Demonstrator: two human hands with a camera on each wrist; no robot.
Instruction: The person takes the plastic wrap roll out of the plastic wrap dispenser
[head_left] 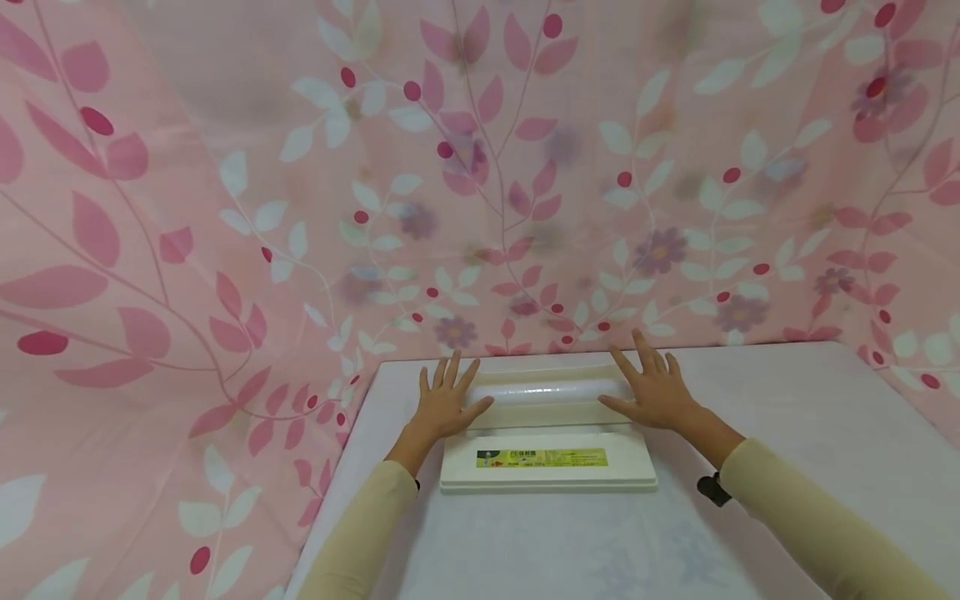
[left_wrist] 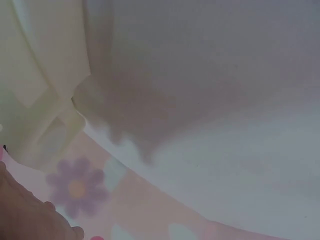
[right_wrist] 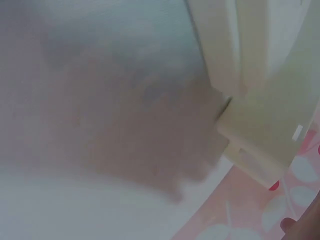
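A long cream box (head_left: 547,415) lies at the far side of the table with a shiny roll of clear plastic film (head_left: 540,392) in it. A white lid (head_left: 551,480) with a yellow-green label (head_left: 542,457) extends in front of the box. My left hand (head_left: 441,408) is at the box's left end, fingers spread and thumb toward the roll. At the right end is my right hand (head_left: 658,396), its fingers likewise spread. Both wrist views show a box end (left_wrist: 55,135) (right_wrist: 255,150) near the fingers, which are mostly out of frame. Neither hand curls round anything.
The box rests on a table (head_left: 780,417) with a white cover. Behind the table's far edge hangs a pink floral cloth (head_left: 555,200), which also runs down the left and right sides. A dark object (head_left: 713,490) sits by the right sleeve.
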